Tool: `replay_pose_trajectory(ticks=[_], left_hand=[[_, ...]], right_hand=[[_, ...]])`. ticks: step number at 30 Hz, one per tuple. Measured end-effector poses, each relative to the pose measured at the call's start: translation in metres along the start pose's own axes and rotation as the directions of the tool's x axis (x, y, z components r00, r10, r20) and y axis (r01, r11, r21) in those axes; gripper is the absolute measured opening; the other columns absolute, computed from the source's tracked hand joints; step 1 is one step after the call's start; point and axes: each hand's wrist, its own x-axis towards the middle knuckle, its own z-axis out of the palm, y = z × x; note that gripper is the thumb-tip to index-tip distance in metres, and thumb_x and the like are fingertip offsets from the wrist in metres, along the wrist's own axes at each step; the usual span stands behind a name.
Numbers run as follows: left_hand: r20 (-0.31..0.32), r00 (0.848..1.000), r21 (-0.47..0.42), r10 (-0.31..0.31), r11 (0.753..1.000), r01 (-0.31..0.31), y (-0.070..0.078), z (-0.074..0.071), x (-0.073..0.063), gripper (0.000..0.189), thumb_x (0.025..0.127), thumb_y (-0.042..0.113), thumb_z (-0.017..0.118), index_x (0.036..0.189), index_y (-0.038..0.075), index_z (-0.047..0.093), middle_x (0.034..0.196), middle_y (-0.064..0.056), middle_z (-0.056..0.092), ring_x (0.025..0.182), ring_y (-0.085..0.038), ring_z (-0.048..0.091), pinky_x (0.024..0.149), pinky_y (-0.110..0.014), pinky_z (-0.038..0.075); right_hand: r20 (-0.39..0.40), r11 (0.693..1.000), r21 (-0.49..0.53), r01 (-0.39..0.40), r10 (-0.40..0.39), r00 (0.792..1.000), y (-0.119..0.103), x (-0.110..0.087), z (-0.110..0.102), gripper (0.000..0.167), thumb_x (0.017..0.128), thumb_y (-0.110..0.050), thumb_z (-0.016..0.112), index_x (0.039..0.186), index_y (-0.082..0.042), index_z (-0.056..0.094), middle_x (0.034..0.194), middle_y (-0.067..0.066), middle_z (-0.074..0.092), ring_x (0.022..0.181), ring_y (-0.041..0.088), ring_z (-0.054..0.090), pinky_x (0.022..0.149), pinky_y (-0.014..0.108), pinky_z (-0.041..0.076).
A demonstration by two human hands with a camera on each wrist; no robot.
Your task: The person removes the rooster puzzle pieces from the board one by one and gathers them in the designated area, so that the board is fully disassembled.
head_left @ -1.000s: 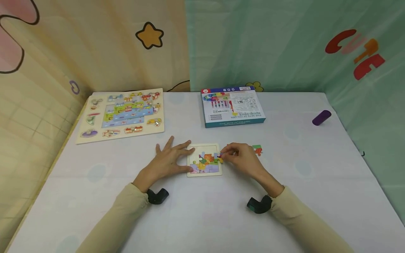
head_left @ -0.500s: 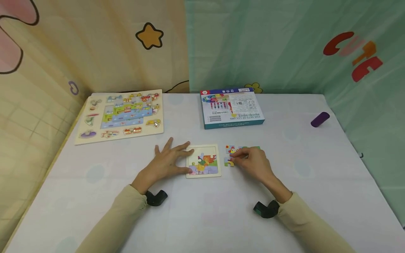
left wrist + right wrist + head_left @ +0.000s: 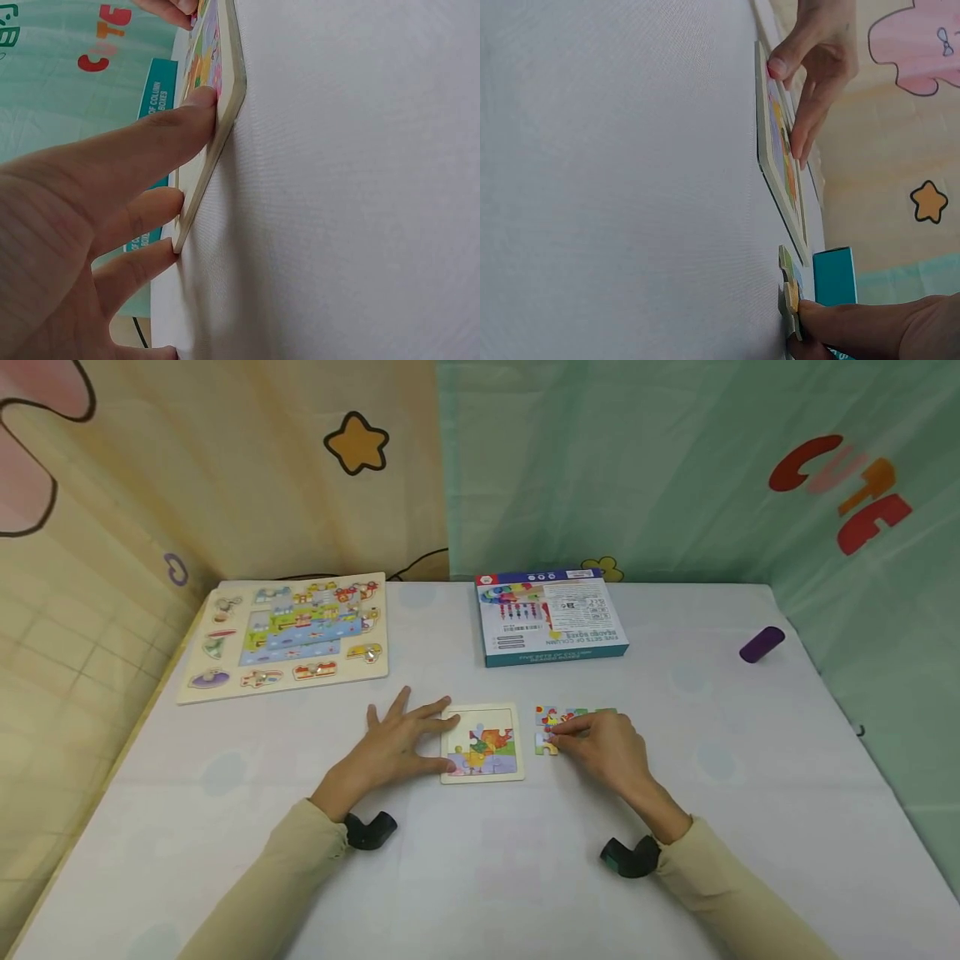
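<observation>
**Fingertips Meet Jigsaw at a White-Covered Table**

A small wooden jigsaw tray (image 3: 498, 718), partly filled, lies flat near the middle of the table (image 3: 480, 877), where we see fitted pieces (image 3: 491, 764) along its lower part and up toward its right side. The person's left hand (image 3: 393, 739) is spread at the tray's left side, its thumb on the lower corner. Just beyond the opposite edge, the right hand (image 3: 607, 747) pinches a jigsaw piece (image 3: 545, 744), which we see slightly tilted from the right wrist. More loose pieces (image 3: 545, 715) lie next to it, some partly hidden by that hand. Farther back, we find a carton (image 3: 551, 618) with upside-down lettering and, to its left, a wooden shape puzzle board (image 3: 225, 692) bearing overlapping picture panels (image 3: 315, 627). A purple cylinder (image 3: 762, 644) rests at far right. Yellow and green curtains (image 3: 600, 468) hang behind.
</observation>
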Motion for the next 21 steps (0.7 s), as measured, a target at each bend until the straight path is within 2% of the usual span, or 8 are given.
replay_pose_trajectory(ticks=[6, 14, 21], left_hand=[[-0.005, 1.0, 0.007, -0.001, 1.0, 0.001, 0.0002, 0.0001, -0.0002, 0.07, 0.075, 0.044, 0.083, 0.137, 0.02, 0.06, 0.155, 0.0, 0.039, 0.145, -0.051, 0.008, 0.097, -0.084, 0.002], [-0.001, 1.0, 0.008, -0.006, 1.0, 0.006, 0.0008, 0.0, 0.0005, 0.071, 0.075, 0.045, 0.083, 0.137, 0.021, 0.06, 0.155, 0.0, 0.039, 0.145, -0.051, 0.007, 0.097, -0.084, 0.001], [-0.005, 1.0, 0.003, -0.004, 1.0, 0.004, 0.0009, 0.0008, 0.0007, 0.07, 0.075, 0.044, 0.084, 0.137, 0.02, 0.06, 0.155, 0.0, 0.039, 0.145, -0.051, 0.007, 0.097, -0.084, 0.001]], right_hand=[[0.001, 0.998, -0.058, 0.025, -0.026, 1.0, -0.0033, 0.0006, -0.0019, 0.014, 0.081, -0.027, 0.08, 0.092, -0.018, 0.082, 0.102, 0.01, 0.074, 0.096, 0.026, 0.064, 0.054, 0.031, 0.043], [0.001, 0.993, -0.112, 0.043, -0.043, 0.999, -0.0052, 0.0022, -0.0021, 0.011, 0.08, -0.023, 0.081, 0.089, -0.016, 0.082, 0.103, 0.01, 0.074, 0.101, 0.029, 0.064, 0.064, 0.037, 0.05], [0.006, 0.991, -0.125, 0.053, -0.052, 0.999, -0.0043, 0.0025, -0.0019, 0.011, 0.08, -0.02, 0.082, 0.09, -0.016, 0.082, 0.104, 0.01, 0.073, 0.101, 0.028, 0.064, 0.062, 0.037, 0.049]])
